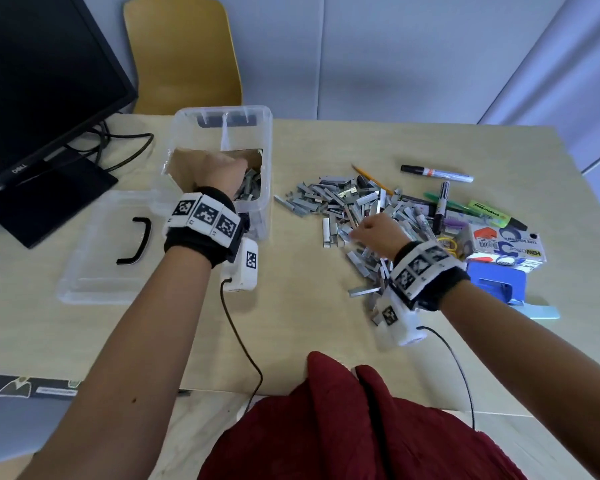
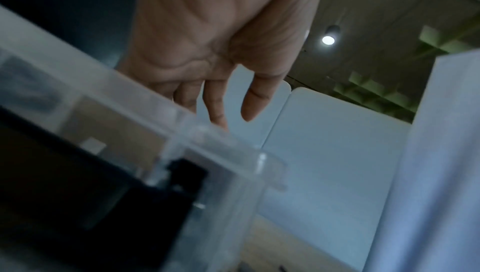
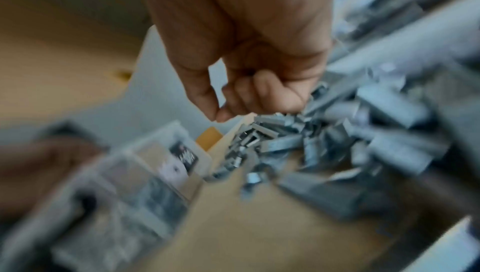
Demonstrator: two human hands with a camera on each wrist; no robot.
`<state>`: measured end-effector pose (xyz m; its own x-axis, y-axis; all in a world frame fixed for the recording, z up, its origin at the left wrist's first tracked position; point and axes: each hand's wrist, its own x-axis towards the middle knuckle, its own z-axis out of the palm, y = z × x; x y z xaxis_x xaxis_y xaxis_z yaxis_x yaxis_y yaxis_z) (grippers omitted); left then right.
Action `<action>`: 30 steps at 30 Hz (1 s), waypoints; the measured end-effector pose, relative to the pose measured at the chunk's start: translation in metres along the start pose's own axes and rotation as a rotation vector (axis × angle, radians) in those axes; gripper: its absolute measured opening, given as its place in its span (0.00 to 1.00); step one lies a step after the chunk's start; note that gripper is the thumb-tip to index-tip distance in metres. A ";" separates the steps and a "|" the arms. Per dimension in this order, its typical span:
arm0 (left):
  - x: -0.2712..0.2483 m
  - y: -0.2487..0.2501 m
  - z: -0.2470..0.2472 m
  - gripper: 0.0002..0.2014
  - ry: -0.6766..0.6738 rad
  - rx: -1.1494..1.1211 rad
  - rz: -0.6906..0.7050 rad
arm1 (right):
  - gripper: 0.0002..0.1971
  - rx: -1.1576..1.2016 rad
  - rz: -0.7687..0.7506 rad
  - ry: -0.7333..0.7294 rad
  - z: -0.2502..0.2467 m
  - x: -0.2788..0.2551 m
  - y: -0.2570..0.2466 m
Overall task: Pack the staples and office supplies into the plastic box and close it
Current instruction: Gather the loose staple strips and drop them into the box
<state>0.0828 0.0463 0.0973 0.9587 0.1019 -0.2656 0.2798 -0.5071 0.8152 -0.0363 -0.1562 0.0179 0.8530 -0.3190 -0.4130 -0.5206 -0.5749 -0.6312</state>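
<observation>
Two hands at work, one per side. Left hand (image 1: 222,174) down inside clear plastic storage box (image 1: 264,140) at far left of pale wooden table (image 1: 291,323), above grey staple strips already in box w/ brown cardboard piece; fingers (image 2: 218,110) hang straight & relaxed in left wrist view, nothing seen held. Right hand (image 1: 378,230) on near-left edge of big loose pile of grey metal staple strips (image 1: 354,202), fingers curled, thumb tip against forefinger; whether strips are pinched inside: can't tell, blurred. Pile lies just under & to far right of right fingers, well apart from box, so right hand nearer by far. Strips lie every which way, no common long axis. Probably next: gather a handful, carry left to box. Clear lid w/ black handle (image 1: 136,244) flat on table left of box, still off.
</observation>
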 end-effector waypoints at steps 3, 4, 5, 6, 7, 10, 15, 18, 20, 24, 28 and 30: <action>0.000 -0.010 0.001 0.13 0.040 0.118 0.137 | 0.11 -0.507 -0.052 -0.035 0.016 -0.005 0.004; -0.003 -0.014 0.005 0.09 -0.001 0.151 0.174 | 0.13 -0.568 -0.050 -0.039 0.021 -0.007 0.006; -0.005 -0.018 0.010 0.06 -0.042 0.191 0.216 | 0.13 -0.606 -0.045 -0.027 0.024 -0.008 0.006; -0.009 -0.022 0.015 0.05 -0.068 0.238 0.256 | 0.12 -0.627 -0.049 -0.008 0.027 -0.008 0.007; -0.012 -0.025 0.019 0.07 -0.068 0.291 0.286 | 0.11 -0.635 -0.051 0.005 0.028 -0.008 0.006; -0.017 -0.032 0.029 0.09 0.012 0.448 0.370 | 0.09 -0.403 -0.026 -0.014 0.025 -0.003 0.009; -0.022 -0.034 0.036 0.10 0.118 0.424 0.452 | 0.13 0.485 0.118 -0.183 0.001 -0.005 0.016; -0.040 -0.028 0.049 0.09 0.215 0.365 0.682 | 0.14 0.918 0.190 -0.260 -0.003 -0.009 0.022; -0.050 -0.023 0.064 0.04 0.143 0.325 0.776 | 0.14 1.106 0.211 -0.268 -0.003 -0.012 0.027; -0.048 -0.028 0.104 0.04 -0.148 0.382 0.580 | 0.12 1.408 0.231 -0.210 -0.006 -0.019 0.034; -0.044 -0.042 0.141 0.17 -0.286 0.540 0.302 | 0.20 1.617 0.155 -0.235 -0.009 -0.025 0.043; -0.043 -0.047 0.153 0.25 -0.310 0.601 0.212 | 0.21 1.644 0.131 -0.227 -0.009 -0.027 0.047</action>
<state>0.0211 -0.0650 -0.0080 0.9054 -0.2547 -0.3396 -0.0741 -0.8826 0.4643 -0.0837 -0.1816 0.0057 0.8579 -0.1045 -0.5031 -0.1889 0.8464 -0.4980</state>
